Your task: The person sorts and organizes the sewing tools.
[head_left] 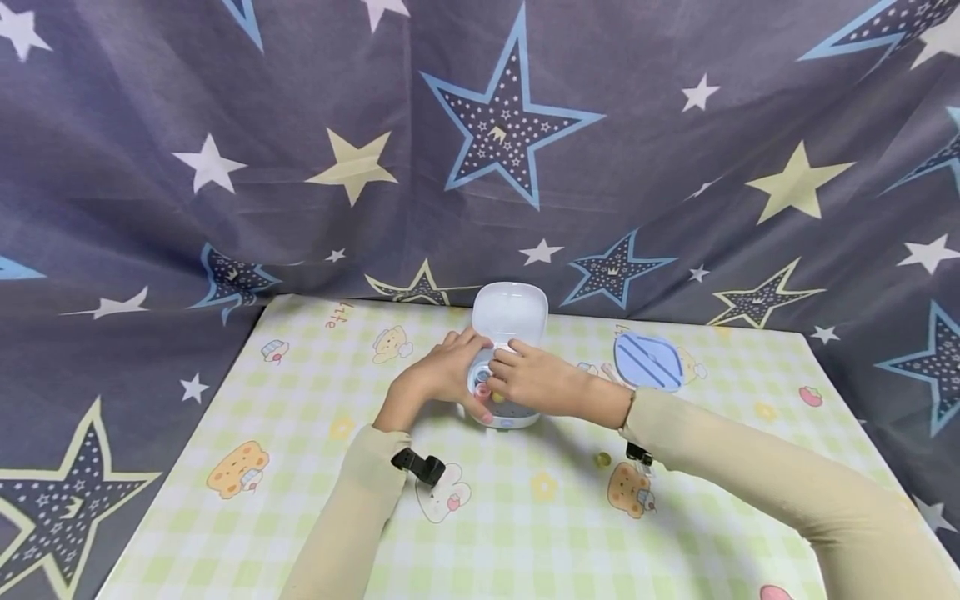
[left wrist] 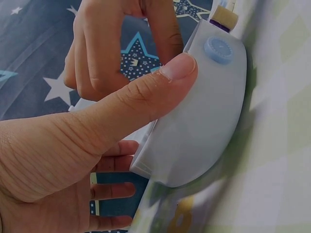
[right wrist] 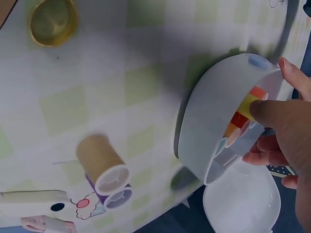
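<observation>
A small white sewing box [head_left: 507, 423] stands near the back of the table with its white lid [head_left: 510, 308] raised. My left hand [head_left: 446, 375] holds the box at its left side, the thumb lying across the front by the blue button [left wrist: 218, 49]. Over the opening, my right hand [head_left: 543, 379] has curled fingers, with its thumb against a yellow thread spool [right wrist: 246, 105] inside. Beside that spool sit a red spool [right wrist: 239, 119] and an orange spool [right wrist: 232, 131]. The right fingertips are partly hidden by the hand itself.
A blue tray-like piece [head_left: 648, 361] lies to the right of the box. Right of the box are also a tan spool [right wrist: 99, 158], a purple spool [right wrist: 117, 198], a pink measuring tape [right wrist: 46, 224] and a gold thimble [right wrist: 53, 22]. A star-patterned curtain [head_left: 510, 233] hangs behind the table.
</observation>
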The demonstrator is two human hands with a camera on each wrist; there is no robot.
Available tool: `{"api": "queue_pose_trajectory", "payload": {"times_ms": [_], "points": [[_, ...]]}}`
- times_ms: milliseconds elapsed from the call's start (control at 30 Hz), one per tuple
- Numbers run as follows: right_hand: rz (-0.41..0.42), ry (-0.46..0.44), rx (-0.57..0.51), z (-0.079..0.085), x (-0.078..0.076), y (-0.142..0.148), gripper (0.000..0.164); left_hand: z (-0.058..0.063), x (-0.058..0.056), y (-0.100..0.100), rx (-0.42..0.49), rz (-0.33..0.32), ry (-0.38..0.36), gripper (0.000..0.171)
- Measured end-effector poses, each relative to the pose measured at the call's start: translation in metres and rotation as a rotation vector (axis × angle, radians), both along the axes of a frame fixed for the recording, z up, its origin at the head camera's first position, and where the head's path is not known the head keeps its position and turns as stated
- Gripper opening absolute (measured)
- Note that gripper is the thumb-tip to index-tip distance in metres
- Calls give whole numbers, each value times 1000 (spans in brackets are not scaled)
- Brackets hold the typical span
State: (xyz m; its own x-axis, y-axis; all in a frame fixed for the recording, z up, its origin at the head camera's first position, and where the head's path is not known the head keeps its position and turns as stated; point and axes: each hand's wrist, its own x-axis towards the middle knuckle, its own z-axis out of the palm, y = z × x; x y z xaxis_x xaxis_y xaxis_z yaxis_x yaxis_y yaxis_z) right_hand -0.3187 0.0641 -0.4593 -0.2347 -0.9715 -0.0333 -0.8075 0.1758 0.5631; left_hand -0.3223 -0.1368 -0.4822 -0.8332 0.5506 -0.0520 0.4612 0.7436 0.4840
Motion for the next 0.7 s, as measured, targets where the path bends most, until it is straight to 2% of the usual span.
{"api": "queue_pose_trajectory", "payload": {"times_ms": [367, 700], "points": [[-1, 73, 46, -7, 2, 1, 30, 0, 1, 0, 7, -12, 14, 111], [-21, 58, 42, -8, 1, 0, 27, -2, 0, 0, -2, -10, 18, 112]]}}
